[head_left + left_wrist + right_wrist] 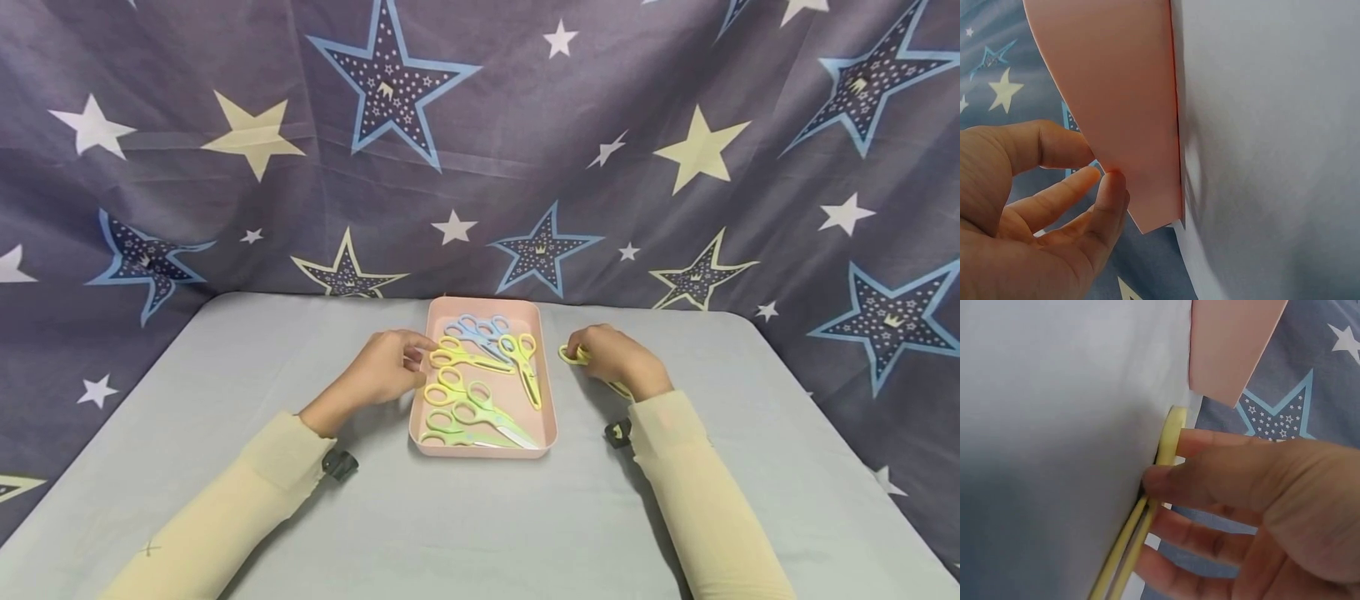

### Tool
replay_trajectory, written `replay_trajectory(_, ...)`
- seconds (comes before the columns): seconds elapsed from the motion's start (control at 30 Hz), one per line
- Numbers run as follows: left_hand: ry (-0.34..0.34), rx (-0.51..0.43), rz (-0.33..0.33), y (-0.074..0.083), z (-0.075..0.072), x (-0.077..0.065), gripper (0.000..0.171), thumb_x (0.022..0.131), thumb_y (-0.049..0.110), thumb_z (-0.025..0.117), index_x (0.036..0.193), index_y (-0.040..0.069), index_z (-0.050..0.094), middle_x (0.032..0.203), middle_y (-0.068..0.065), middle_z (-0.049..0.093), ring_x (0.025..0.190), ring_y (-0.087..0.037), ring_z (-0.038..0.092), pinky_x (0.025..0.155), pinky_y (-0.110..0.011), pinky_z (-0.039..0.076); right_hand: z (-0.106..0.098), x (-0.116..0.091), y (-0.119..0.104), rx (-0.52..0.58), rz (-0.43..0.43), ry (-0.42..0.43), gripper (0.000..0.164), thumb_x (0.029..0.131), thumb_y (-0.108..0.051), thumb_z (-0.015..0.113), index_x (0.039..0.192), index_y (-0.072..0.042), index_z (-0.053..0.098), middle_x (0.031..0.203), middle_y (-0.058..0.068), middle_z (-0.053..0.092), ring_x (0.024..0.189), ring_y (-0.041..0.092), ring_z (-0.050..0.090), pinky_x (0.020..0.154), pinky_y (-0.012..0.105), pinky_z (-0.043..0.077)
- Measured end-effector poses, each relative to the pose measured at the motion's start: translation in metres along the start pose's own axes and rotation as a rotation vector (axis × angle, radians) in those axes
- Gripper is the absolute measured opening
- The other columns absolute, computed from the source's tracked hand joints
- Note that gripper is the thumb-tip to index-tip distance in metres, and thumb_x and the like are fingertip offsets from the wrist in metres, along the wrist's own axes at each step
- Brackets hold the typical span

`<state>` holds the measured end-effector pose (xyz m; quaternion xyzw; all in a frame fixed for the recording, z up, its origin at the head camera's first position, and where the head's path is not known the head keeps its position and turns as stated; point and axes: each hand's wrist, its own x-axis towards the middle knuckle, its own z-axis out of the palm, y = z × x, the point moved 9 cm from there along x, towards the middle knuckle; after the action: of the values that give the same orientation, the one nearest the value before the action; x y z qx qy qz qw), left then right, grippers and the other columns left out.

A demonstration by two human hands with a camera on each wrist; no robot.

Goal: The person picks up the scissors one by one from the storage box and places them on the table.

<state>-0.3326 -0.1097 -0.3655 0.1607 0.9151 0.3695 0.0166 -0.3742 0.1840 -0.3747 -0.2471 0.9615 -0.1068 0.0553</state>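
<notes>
A shallow pink tray (547, 392) sits on the table and holds several pairs of children's scissors. Blue scissors (480, 333) lie at its far end, yellow scissors (529, 379) across the middle, and green scissors (487, 412) at the near end. My left hand (386, 367) grips the tray's left rim with thumb and fingertips; the left wrist view has them at the edge of its wall (1122, 94). To the right of the tray, my right hand (618, 358) pinches yellow scissors (1169, 440) between thumb and fingers, partly covering them, close over the table.
A grey cloth covers the table (480, 533). Behind it and along both sides hangs a dark curtain (480, 192) with stars. A dark band with a small device (340, 465) is at the left wrist, another device (618, 432) at the right.
</notes>
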Motion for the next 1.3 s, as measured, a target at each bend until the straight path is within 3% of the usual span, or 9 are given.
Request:
replay_trajectory(0.27,0.002,0.001,0.002,0.001,0.000,-0.001,0.049,0.077,0.000,0.072,0.125,0.002,0.072,0.111,-0.016,0.071,0.096,-0.022,0.070,0.083,-0.039,0.060,-0.014,-0.002,-0.013,-0.019,-0.011,0.032,0.034,0.079,0.007,0.072,0.111,-0.005,0.076,0.110,0.010,0.074,0.106,0.030,0.066,0.100,0.048,0.052)
replay_trajectory(0.43,0.007,0.002,0.004,0.002,-0.002,-0.001,0.049,0.076,0.000,0.071,0.125,0.002,0.071,0.113,-0.017,0.071,0.096,-0.023,0.070,0.084,-0.040,0.060,-0.033,-0.006,-0.038,-0.037,-0.075,0.104,0.032,0.085,-0.003,0.075,0.117,0.000,0.072,0.115,0.016,0.071,0.109,0.033,0.065,0.100,0.048,0.052)
replay_trajectory(0.73,0.004,0.010,0.012,0.001,-0.001,-0.001,0.048,0.077,0.000,0.071,0.125,0.002,0.071,0.113,-0.017,0.071,0.098,-0.024,0.070,0.086,-0.042,0.059,-0.050,-0.018,-0.083,-0.113,-0.131,0.155,0.034,0.089,-0.014,0.077,0.122,-0.007,0.072,0.118,0.008,0.069,0.105,0.027,0.066,0.092,0.044,0.056)
replay_trajectory(0.97,-0.003,0.006,-0.001,-0.001,0.000,-0.001,0.047,0.078,0.000,0.072,0.125,0.002,0.071,0.115,-0.017,0.071,0.099,-0.024,0.069,0.085,-0.042,0.059,-0.045,-0.026,-0.120,-0.238,-0.150,0.168,0.044,0.087,-0.026,0.081,0.127,-0.012,0.070,0.119,0.006,0.066,0.111,0.033,0.057,0.093,0.051,0.049)
replay_trajectory(1.3,-0.006,0.000,0.010,0.001,0.000,0.000,0.048,0.077,0.000,0.071,0.126,0.002,0.071,0.115,-0.017,0.071,0.099,-0.024,0.069,0.085,-0.042,0.059,-0.021,-0.034,-0.166,-0.336,-0.261,0.130,0.052,0.087,-0.036,0.079,0.134,-0.018,0.065,0.126,0.005,0.062,0.115,0.030,0.054,0.088,0.047,0.049)
